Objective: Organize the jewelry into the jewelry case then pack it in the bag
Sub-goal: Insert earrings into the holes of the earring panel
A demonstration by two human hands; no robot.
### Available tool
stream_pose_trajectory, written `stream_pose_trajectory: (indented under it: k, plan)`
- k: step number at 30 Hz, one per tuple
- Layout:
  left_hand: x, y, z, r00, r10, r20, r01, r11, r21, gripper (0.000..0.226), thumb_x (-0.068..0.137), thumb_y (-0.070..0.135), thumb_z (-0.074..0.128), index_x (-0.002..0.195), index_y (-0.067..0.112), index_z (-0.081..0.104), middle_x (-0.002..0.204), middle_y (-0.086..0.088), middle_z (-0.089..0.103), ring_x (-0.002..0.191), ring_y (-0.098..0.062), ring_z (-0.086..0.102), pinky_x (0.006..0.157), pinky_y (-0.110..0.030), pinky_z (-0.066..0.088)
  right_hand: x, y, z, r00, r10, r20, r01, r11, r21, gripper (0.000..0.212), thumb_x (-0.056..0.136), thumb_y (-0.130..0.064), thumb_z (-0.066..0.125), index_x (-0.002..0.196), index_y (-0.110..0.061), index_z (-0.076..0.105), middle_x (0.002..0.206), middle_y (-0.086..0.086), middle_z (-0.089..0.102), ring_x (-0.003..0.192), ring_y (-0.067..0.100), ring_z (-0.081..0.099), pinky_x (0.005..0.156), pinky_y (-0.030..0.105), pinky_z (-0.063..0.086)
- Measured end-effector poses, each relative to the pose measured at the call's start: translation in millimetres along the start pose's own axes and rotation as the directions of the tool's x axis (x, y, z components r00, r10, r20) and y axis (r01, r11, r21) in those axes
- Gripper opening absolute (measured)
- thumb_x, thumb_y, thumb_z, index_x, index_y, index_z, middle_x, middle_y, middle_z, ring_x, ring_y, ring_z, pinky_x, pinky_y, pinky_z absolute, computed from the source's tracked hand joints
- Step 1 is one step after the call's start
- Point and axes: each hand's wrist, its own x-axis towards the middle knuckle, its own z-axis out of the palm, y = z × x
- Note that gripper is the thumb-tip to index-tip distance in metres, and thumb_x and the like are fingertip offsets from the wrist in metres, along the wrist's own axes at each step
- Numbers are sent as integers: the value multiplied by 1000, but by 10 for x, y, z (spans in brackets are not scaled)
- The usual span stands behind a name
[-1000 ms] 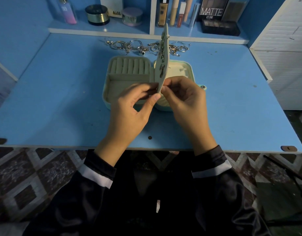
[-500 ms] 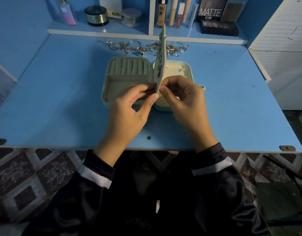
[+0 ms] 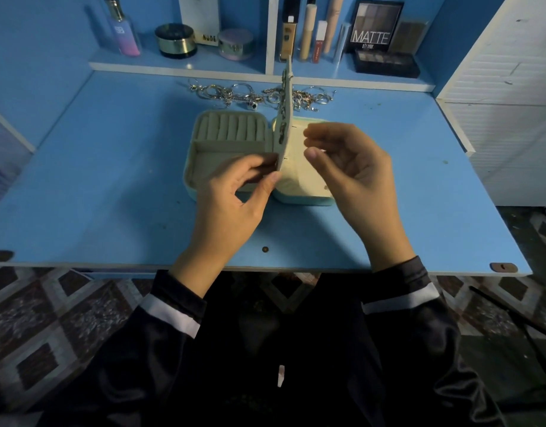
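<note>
Since the earlier frames the right hand (image 3: pixel 355 177) has come off the panel (image 3: pixel 286 97). It was pinching the lower edge alongside the left hand (image 3: pixel 234 198) and is now sitting apart, to the right of it. The left is still gripping the same spot. View has tilted, so more of the shelf (image 3: pixel 179 64) is showing.

Surroundings: the jewelry case (image 3: pixel 302 201) is lying open at frame centre on the blue table (image 3: pixel 96 180), with the ring-roll row (image 3: pixel 231 129) in its upper left section. The panel is standing upright along the case's middle, edge-on to the camera, with small pieces hanging on it. It's covering part of the loose jewelry pile (image 3: pixel 253 95), which is lying across the back of the table, well apart from both hands. The shelf in the upper frame is carrying a perfume bottle (image 3: pixel 122 29), a dark round jar (image 3: pixel 175 41), a MATTE palette (image 3: pixel 375 26) and several tubes. White cabinet (image 3: pixel 512 87) is at the right edge.

Hands: the left is pinching the panel's lower corner between thumb and fingers, partly blocking the case's lower left compartment. The right is hovering over the right half of the case with fingers loosely curled, thumb and forefinger apart, not touching the panel. Its fingertips are blurred.
</note>
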Motion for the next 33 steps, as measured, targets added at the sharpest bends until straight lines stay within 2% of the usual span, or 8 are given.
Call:
stream_pose_trajectory:
  k: [6, 8, 11, 15, 18, 21, 26, 33]
  plan:
    - [6, 29, 1, 999, -1, 49, 2, 1000, -10, 21, 90, 14, 70, 110, 8, 69, 102, 1, 72, 95, -6, 69, 88, -26, 55, 39, -168, -13, 991, -112, 72, 121, 983, -136, 41, 89, -17, 68, 128, -17, 56, 125, 3, 63, 117, 15, 59, 100, 34, 48]
    - [17, 28, -1, 997, 19, 69, -20, 1000, 18, 21, 90, 16, 70, 110, 9, 69, 101, 1, 72, 95, -6, 69, 88, -24, 54, 40, -165, -10, 990, -127, 64, 137, 972, -189, 41, 89, -19, 69, 128, -19, 57, 124, 1, 63, 116, 14, 59, 99, 35, 49]
    - [57, 25, 1, 992, 56, 117, -62, 997, 48, 21, 89, 17, 70, 109, 9, 69, 101, 0, 72, 96, -10, 68, 89, -28, 54, 39, -150, -36, 992, -126, 31, 130, 967, -220, 38, 88, -17, 69, 125, -13, 62, 122, 3, 65, 114, 15, 61, 97, 38, 50]
    - [132, 40, 15, 973, 171, 157, -195, 969, 150, 19, 87, 17, 73, 103, 6, 70, 100, 1, 69, 93, -11, 64, 86, -27, 53, 20, -131, -131, 992, -117, -54, 99, 959, -265, 36, 86, -17, 71, 121, -9, 66, 118, 3, 68, 111, 17, 62, 96, 39, 51]
    - [180, 44, 19, 959, 184, 216, -230, 950, 211, 19, 87, 20, 73, 103, 9, 70, 103, 5, 67, 96, -2, 58, 87, -19, 49, -46, -96, -208, 989, -94, -111, 58, 954, -296, 35, 85, -17, 73, 119, -12, 68, 117, 0, 68, 107, 16, 63, 95, 36, 51]
    - [207, 39, 23, 942, 174, 286, -244, 941, 234, 22, 89, 23, 71, 107, 11, 69, 110, 5, 67, 102, -6, 59, 90, -17, 46, -142, -47, -253, 984, -45, -174, -6, 960, -280, 35, 84, -16, 74, 118, -12, 69, 116, 1, 69, 106, 13, 64, 96, 33, 51]
    - [219, 29, 34, 920, 141, 366, -256, 924, 286, 24, 94, 32, 63, 114, 20, 65, 116, 5, 67, 106, -12, 62, 88, -36, 52, -299, 64, -299, 959, 65, -274, -125, 971, -205, 32, 82, -16, 76, 113, -20, 69, 111, 1, 71, 102, 14, 67, 95, 33, 52]
    - [205, 8, 66, 894, 112, 433, -286, 887, 362, 35, 95, 39, 57, 122, 18, 65, 125, 5, 65, 111, -15, 63, 93, -38, 53, -418, 185, -312, 929, 182, -323, -266, 934, -240, 30, 82, -20, 77, 111, -16, 73, 97, -9, 73, 84, 4, 61, 84, 24, 52]
